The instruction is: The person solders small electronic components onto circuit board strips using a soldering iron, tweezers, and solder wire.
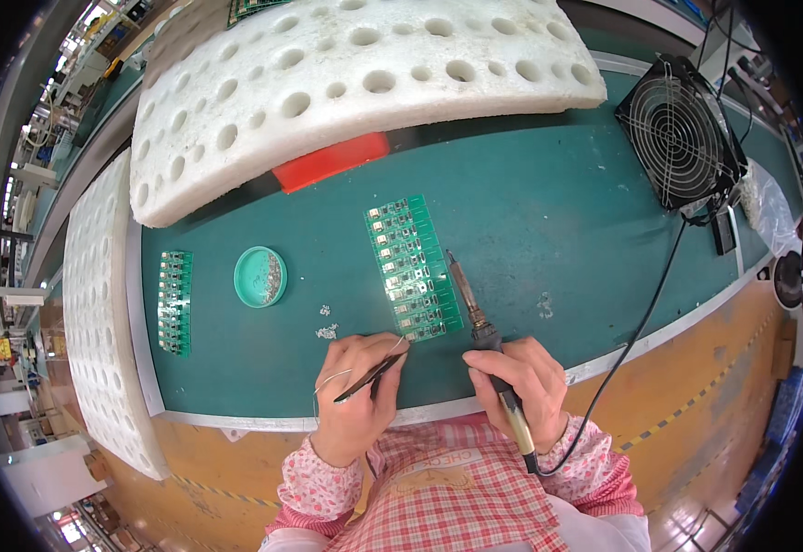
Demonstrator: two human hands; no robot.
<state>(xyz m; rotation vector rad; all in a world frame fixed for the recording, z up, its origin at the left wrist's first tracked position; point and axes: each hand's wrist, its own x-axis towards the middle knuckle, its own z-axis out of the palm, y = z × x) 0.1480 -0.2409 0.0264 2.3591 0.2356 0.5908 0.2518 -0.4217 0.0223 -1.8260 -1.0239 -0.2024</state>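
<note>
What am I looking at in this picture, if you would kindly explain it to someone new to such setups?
There is no robot: these are a person's two bare hands, seen by a fisheye camera worn on the head, looking down, so straight edges bend. The left hand holds a slim dark tool and a thin pale wire. The right hand holds a soldering iron with a metal barrel, its tip near a rectangular green circuit-board panel. On the green tabletop are also another green panel, a round turquoise dish of small parts and, far right, a black square fan.
</note>
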